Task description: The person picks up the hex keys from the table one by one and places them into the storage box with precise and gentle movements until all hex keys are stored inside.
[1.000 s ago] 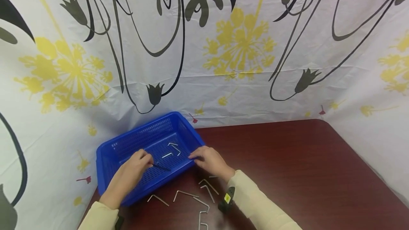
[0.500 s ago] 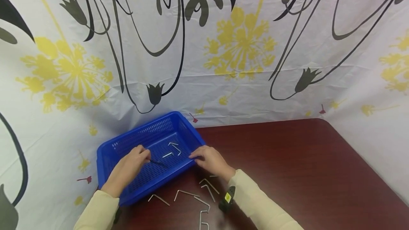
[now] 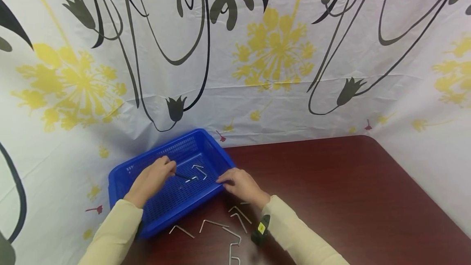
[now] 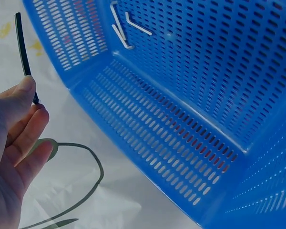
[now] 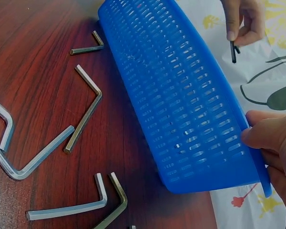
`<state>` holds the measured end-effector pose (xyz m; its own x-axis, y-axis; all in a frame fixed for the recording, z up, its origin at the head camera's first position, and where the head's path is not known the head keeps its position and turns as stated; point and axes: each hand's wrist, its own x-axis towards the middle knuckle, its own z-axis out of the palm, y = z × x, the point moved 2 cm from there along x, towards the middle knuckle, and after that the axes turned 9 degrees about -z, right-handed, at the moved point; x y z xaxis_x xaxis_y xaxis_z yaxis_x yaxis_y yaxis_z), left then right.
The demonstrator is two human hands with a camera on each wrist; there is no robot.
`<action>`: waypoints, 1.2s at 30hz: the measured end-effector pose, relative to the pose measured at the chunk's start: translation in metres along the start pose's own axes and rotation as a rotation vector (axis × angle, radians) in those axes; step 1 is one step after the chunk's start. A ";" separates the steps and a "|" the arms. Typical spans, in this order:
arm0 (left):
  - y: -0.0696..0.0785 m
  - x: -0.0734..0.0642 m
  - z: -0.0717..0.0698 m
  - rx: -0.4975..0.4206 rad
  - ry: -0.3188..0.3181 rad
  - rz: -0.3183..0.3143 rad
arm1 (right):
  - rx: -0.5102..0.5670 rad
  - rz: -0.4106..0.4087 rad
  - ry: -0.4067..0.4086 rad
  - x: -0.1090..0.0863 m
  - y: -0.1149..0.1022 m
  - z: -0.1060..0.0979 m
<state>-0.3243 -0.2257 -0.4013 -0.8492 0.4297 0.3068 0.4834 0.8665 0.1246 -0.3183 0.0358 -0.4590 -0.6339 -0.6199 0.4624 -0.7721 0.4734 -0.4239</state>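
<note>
Patterned cloth (image 3: 272,117) hangs behind the table (image 3: 331,183); left hand (image 3: 152,180), pinching a black hex key (image 4: 23,45), has shifted over the blue basket (image 5: 200,176) toward silver hex keys (image 4: 139,27); right hand (image 3: 241,184) grips the rim.

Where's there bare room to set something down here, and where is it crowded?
The widest bare patch is the table right of the right sleeve, up to the patterned cloth. The blue basket also has bare floor between the left hand and near wall. Crowded: the table before the basket, strewn with L-shaped keys, and the basket's right end, holding more.
</note>
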 end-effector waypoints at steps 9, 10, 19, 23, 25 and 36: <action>-0.015 0.017 0.014 0.019 -0.090 -0.058 | 0.004 0.002 -0.013 0.002 -0.002 -0.006; -0.017 0.018 0.017 0.022 -0.105 -0.070 | 0.007 0.001 -0.015 0.002 -0.002 -0.006; -0.040 0.020 0.048 0.052 -0.215 -0.135 | -0.005 -0.001 -0.026 0.001 -0.004 -0.003; -0.046 0.017 0.061 0.026 -0.248 -0.169 | -0.005 -0.010 -0.045 -0.001 -0.006 0.002; -0.048 0.016 0.067 0.023 -0.261 -0.172 | -0.008 -0.008 -0.053 -0.002 -0.007 0.003; -0.046 0.028 0.087 -0.019 -0.322 -0.223 | -0.025 -0.007 -0.052 -0.001 -0.007 -0.002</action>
<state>-0.3884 -0.2313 -0.4810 -0.9556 0.2920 -0.0407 0.2810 0.9439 0.1735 -0.3119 0.0339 -0.4552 -0.6257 -0.6547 0.4240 -0.7779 0.4839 -0.4008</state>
